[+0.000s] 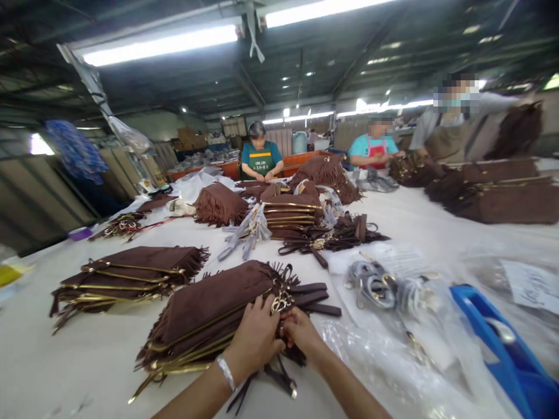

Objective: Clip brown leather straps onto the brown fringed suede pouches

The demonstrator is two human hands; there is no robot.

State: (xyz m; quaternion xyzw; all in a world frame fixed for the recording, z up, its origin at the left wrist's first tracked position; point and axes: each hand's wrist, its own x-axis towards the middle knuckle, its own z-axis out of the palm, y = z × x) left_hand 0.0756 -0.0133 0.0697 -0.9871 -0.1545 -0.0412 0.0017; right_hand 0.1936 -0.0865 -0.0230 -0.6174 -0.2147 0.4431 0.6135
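Both my hands rest on a stack of brown suede fringed bags with gold zippers at the near edge of the white table. My left hand, a silver bangle on its wrist, lies on the top bag with fingers curled near a gold clasp. My right hand pinches the brown straps beside that clasp. Strap ends hang below my wrists.
A second stack of brown bags lies to the left, more piles further back. Clear plastic bags with metal hardware and a blue object lie to the right. Three people work at the table's far side.
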